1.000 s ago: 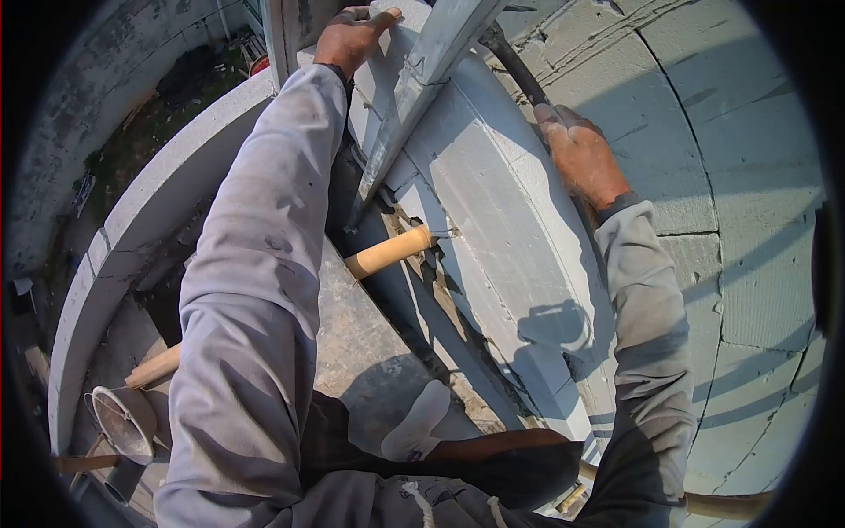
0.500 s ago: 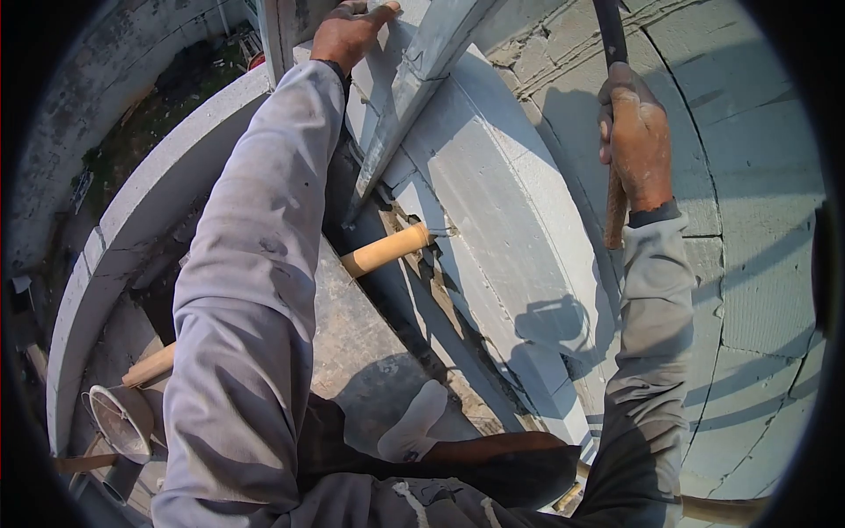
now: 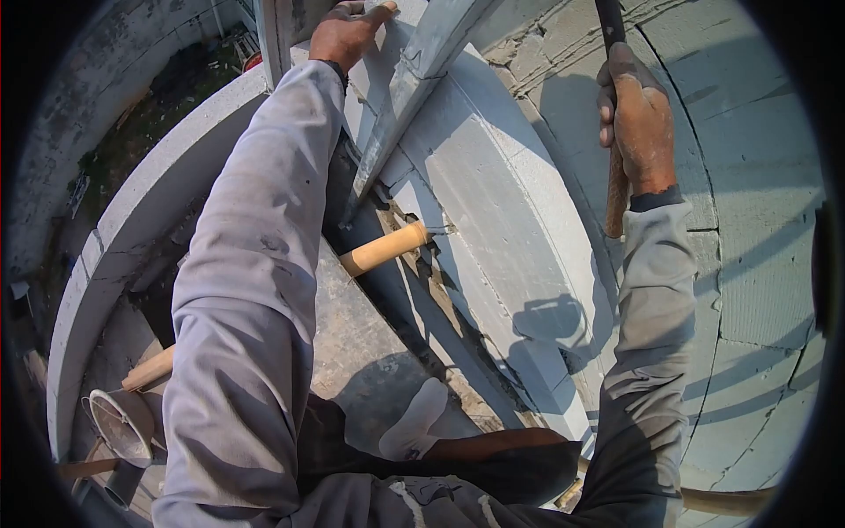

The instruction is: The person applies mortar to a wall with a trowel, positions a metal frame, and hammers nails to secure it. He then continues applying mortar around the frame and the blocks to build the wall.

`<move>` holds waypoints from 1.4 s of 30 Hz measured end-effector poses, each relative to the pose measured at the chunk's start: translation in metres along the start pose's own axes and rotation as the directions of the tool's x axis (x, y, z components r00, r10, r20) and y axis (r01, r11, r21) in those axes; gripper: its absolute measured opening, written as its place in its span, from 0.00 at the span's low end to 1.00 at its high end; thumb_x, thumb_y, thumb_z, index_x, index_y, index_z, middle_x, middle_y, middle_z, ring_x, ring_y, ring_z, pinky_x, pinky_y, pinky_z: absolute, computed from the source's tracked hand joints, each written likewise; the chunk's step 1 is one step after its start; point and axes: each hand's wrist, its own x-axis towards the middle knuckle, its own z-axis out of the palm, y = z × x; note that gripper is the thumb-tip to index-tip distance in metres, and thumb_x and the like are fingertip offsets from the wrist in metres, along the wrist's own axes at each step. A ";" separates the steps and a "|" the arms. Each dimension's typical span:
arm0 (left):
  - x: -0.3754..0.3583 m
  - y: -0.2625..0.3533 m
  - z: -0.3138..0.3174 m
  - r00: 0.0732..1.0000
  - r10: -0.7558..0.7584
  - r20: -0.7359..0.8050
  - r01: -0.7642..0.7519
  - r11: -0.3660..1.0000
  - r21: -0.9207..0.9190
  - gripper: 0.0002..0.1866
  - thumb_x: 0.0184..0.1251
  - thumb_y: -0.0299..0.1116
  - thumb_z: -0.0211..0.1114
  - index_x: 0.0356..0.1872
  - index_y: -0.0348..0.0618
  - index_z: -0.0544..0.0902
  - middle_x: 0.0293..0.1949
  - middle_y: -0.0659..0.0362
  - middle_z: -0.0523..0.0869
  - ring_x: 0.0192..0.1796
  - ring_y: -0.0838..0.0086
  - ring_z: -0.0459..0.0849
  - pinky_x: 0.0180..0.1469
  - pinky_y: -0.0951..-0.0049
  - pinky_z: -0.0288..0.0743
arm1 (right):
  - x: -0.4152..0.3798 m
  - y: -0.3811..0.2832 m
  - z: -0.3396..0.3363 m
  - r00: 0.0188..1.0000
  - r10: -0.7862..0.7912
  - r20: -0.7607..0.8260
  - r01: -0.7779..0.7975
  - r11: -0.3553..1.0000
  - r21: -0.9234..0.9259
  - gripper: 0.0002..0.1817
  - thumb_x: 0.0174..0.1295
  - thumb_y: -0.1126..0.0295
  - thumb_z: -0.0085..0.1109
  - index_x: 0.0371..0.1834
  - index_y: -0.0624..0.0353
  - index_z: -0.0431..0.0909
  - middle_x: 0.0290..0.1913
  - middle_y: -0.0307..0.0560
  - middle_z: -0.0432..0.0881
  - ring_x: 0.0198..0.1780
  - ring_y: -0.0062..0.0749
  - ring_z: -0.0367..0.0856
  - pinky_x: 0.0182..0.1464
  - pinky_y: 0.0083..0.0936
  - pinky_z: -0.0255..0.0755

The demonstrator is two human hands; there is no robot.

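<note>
My left hand (image 3: pixel 345 37) is at the top of the view, against a pale block (image 3: pixel 387 40) beside a slanted metal post (image 3: pixel 409 101). Its thumb stretches out, apart from the fingers, which are partly cut off by the edge. My right hand (image 3: pixel 641 119) is closed around a tool's handle (image 3: pixel 616 198), brown at its lower end and dark above the fist. The tool's head lies out of view. Between my arms runs a curved course of pale blocks (image 3: pixel 493 185).
A bamboo pole end (image 3: pixel 387 248) juts out beside the blocks. A grey board (image 3: pixel 348 339) lies below, near my socked foot (image 3: pixel 415 421). At left are a curved ledge (image 3: pixel 150 185) and a pale bucket-like container (image 3: pixel 121 427). A block wall (image 3: pixel 757 246) stands at right.
My right hand has risen slightly with the tool, its handle's lower end now a little higher. My left hand stays in place.
</note>
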 end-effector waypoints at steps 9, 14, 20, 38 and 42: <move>-0.004 0.006 -0.002 1.000 -0.012 -0.010 0.011 1.000 -0.023 0.42 0.58 0.67 0.66 0.62 0.40 0.80 0.60 0.43 0.82 0.63 0.52 0.80 0.64 0.66 0.71 | -0.013 -0.017 0.025 0.972 0.138 0.189 -0.027 0.869 -0.494 0.32 0.73 0.42 0.41 0.60 0.60 0.77 0.51 0.70 0.82 0.55 0.64 0.80 0.60 0.47 0.71; -0.009 0.010 0.004 0.999 -0.025 -0.032 0.021 0.994 -0.108 0.26 0.64 0.51 0.66 0.54 0.40 0.83 0.51 0.50 0.86 0.54 0.63 0.83 0.56 0.70 0.73 | -0.003 0.003 0.003 0.999 0.037 -0.016 -0.038 0.998 -0.042 0.23 0.70 0.49 0.49 0.30 0.58 0.79 0.18 0.34 0.70 0.18 0.20 0.67 0.22 0.24 0.64; -0.003 0.005 0.014 0.996 -0.043 -0.072 0.012 0.923 -0.384 0.12 0.62 0.35 0.73 0.43 0.40 0.86 0.38 0.59 0.89 0.39 0.75 0.85 0.42 0.73 0.77 | -0.012 0.019 0.025 0.995 -0.083 0.049 0.094 0.940 -0.327 0.25 0.71 0.49 0.46 0.41 0.63 0.81 0.32 0.53 0.80 0.35 0.41 0.80 0.40 0.34 0.74; 0.023 -0.018 0.030 0.996 -0.081 -0.040 0.042 0.809 -0.587 0.05 0.66 0.27 0.66 0.40 0.37 0.84 0.30 0.57 0.87 0.28 0.73 0.83 0.28 0.72 0.77 | -0.015 0.028 0.037 0.975 -0.223 -0.003 0.205 0.902 -0.381 0.28 0.73 0.48 0.44 0.41 0.64 0.84 0.39 0.62 0.84 0.45 0.55 0.83 0.52 0.46 0.75; 0.031 -0.035 0.027 0.994 0.062 0.092 0.008 0.789 -0.614 0.06 0.67 0.28 0.65 0.40 0.36 0.85 0.31 0.58 0.87 0.28 0.74 0.83 0.29 0.72 0.77 | -0.027 0.014 0.027 0.987 -0.160 0.030 0.155 0.871 -0.466 0.30 0.72 0.46 0.45 0.34 0.64 0.84 0.34 0.59 0.82 0.41 0.52 0.81 0.49 0.45 0.74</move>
